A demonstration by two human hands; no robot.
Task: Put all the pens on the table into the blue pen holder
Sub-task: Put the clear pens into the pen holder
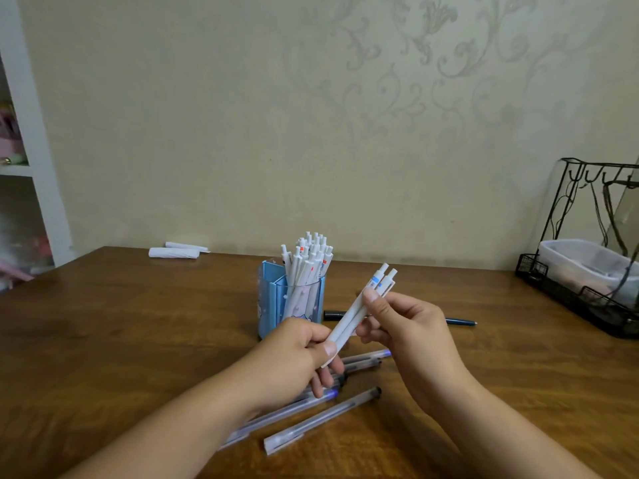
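Note:
The blue pen holder (273, 299) stands at the table's middle with several white pens (309, 261) upright in it. In front of it, above the table, both hands hold a small bundle of white pens (359, 311) that slants up to the right. My left hand (297, 354) pinches the bundle's lower end. My right hand (408, 330) grips its upper part, thumb on top. Several clear pens (321, 421) lie on the table under my hands. A dark pen (460, 321) lies behind my right hand.
A black wire rack (587, 299) with a white plastic box (584, 261) stands at the right edge. Two rolled white papers (174, 252) lie at the back left by the wall. A white shelf unit (31, 133) stands at the left.

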